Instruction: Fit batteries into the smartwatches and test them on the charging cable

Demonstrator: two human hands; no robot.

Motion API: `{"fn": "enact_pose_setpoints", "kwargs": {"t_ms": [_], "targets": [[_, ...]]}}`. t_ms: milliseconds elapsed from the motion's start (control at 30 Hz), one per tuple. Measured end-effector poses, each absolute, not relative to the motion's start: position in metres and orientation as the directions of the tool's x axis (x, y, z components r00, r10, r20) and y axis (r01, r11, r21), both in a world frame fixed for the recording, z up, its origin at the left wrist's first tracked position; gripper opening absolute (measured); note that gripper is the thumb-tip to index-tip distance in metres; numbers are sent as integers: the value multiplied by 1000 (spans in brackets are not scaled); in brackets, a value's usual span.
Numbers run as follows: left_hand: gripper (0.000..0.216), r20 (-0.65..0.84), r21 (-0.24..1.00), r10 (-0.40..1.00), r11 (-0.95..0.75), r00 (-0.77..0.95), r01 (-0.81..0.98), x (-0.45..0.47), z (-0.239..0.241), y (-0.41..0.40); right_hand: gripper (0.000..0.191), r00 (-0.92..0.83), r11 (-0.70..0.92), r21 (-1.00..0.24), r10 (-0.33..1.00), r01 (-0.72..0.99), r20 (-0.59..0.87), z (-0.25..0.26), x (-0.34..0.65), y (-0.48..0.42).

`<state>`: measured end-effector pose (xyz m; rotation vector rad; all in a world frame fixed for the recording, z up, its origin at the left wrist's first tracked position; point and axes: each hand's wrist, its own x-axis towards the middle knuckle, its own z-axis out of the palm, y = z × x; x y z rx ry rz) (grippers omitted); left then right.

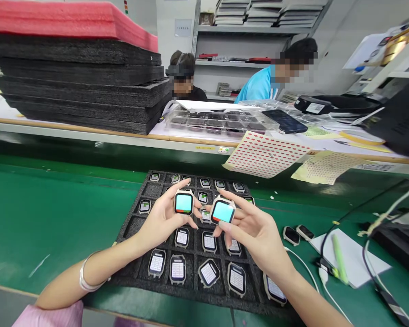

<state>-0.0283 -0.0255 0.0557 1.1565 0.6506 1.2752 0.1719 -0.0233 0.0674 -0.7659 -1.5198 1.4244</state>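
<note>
A first lit watch [183, 203] is sitting in the left hand [166, 213], pinched between thumb and fingers, and a second lit watch [222, 210] is resting much the same way in the right hand [255, 227]; both are hovering over the black foam tray [131, 274], near each other but apart. Those pinches are looking light to me, so a smooth case could be slipping loose and striking the watches lying underneath. The two screens are showing nearly the same cyan, so a moment's inattention could be mixing them up. Below, a tilted watch [209, 272] is lying askew in its compartment, where a low hand could be catching it, and a corner watch [275, 289] is lying close by the right forearm [310, 295]. Farther out on the green tabletop [64, 190], a white cable [301, 263] is curling beside that arm; a swinging elbow could be snagging it.
</note>
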Motion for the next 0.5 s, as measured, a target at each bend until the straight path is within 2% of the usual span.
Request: {"fn": "enact_pose_setpoints", "kwargs": {"t_ms": [233,500], "targets": [[70,193,916,948,-82,252,-394,-27,54,-28,59,-443,142,-985,880,-96,170,67,176,-24],[85,134,929,947,-17,293,-369,-39,36,-31,71,-387,44,-997,922,63,16,47,212,-17]]}}
